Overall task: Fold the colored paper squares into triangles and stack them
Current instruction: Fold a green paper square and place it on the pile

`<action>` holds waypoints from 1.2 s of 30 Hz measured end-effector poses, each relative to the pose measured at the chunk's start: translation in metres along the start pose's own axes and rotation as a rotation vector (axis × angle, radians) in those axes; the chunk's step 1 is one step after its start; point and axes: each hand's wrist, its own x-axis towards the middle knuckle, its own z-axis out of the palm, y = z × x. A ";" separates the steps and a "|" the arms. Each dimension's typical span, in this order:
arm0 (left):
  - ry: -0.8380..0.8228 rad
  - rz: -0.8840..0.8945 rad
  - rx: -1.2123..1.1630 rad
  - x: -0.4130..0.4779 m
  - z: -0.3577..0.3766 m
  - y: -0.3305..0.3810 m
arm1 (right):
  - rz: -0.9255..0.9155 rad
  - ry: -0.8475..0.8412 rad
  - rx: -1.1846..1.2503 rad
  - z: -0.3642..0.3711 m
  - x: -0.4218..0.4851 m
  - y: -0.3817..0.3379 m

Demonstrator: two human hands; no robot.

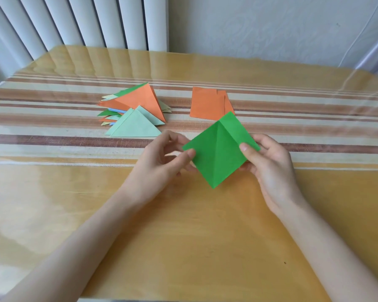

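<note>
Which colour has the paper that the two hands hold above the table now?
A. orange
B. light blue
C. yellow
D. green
D: the left hand pinches the left corner of the green paper, which shows a crease down its middle, and the right hand pinches its right corner.

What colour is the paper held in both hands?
Bright green paper, pinched by the left hand and right hand; head view.
</note>
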 end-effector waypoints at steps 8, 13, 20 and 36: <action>-0.136 0.431 0.552 0.004 -0.008 -0.013 | 0.007 -0.133 -0.026 0.003 -0.004 -0.001; -0.176 0.485 0.730 0.004 -0.010 -0.021 | -0.048 -0.165 -0.131 0.007 -0.006 0.006; -0.183 0.530 0.977 0.002 -0.010 -0.022 | -0.559 0.049 -0.482 -0.003 -0.004 0.004; -0.039 0.440 0.940 -0.006 -0.004 -0.019 | -0.609 -0.304 -0.913 -0.007 -0.005 0.023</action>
